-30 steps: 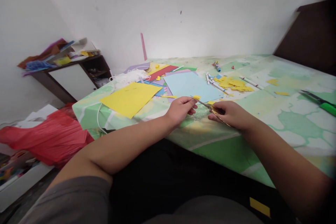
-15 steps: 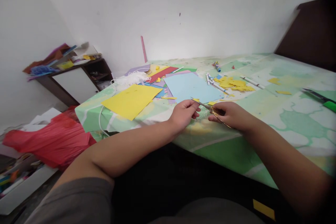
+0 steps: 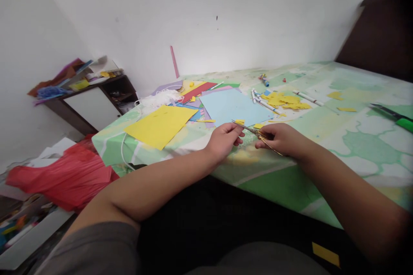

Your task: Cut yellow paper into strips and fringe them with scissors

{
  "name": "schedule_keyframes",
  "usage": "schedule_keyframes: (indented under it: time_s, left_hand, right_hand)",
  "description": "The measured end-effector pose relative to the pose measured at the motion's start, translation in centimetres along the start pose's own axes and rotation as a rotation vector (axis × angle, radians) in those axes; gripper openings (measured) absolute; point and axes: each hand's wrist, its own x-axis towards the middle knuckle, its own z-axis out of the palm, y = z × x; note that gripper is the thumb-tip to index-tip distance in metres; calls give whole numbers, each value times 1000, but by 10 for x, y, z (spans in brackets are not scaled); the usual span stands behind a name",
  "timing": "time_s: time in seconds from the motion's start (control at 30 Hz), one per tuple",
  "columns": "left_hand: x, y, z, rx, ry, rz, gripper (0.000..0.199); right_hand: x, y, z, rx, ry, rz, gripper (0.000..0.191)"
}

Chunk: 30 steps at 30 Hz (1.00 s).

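Our scissors (image 3: pixel 247 128) sit just above the near edge of the patterned tablecloth (image 3: pixel 377 148), their blades pointing left. The right hand (image 3: pixel 280 138) is closed round the gold handles, though we cannot tell how far the blades are parted. At the blade tips lies a small yellow piece (image 3: pixel 239 122), seemingly pinched between the thumb and fingers of our left hand (image 3: pixel 223 139) — the fingertips leave no clear gap. Very little has just changed: the hands and scissors sit slightly lower against the table, and we judge that the blades are working the same spot.

Just beyond lies a light blue sheet (image 3: pixel 234 105), with markers (image 3: pixel 268 106) and a heap of yellow scraps (image 3: pixel 288 101) to its right and a yellow sheet (image 3: pixel 161 124) to its left. A yellow strip (image 3: pixel 325 254) rests low in front of us, near our lap. Against the earliest frame, our view has tilted a little — the cabinet (image 3: pixel 90 109) and the red bag (image 3: pixel 64 176) stand lower — while the table items keep their places.
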Motion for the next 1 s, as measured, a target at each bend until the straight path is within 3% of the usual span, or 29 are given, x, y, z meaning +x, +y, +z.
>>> schedule_keyframes:
  time_s: [0.37, 0.63, 0.8, 1.0]
  left_hand:
    - [-2, 6, 1, -94, 13, -59, 16]
    - [6, 11, -13, -298, 11, -110, 20]
    - [8, 13, -17, -203, -64, -236, 23]
    - [8, 17, -16, -60, -16, -251, 17]
  right_hand:
    - [0, 0, 0, -4, 33, 6, 41]
    - [1, 2, 1, -23, -4, 15, 43]
    - [1, 1, 0, -47, -33, -4, 44]
    - [2, -2, -1, -83, -82, -16, 46]
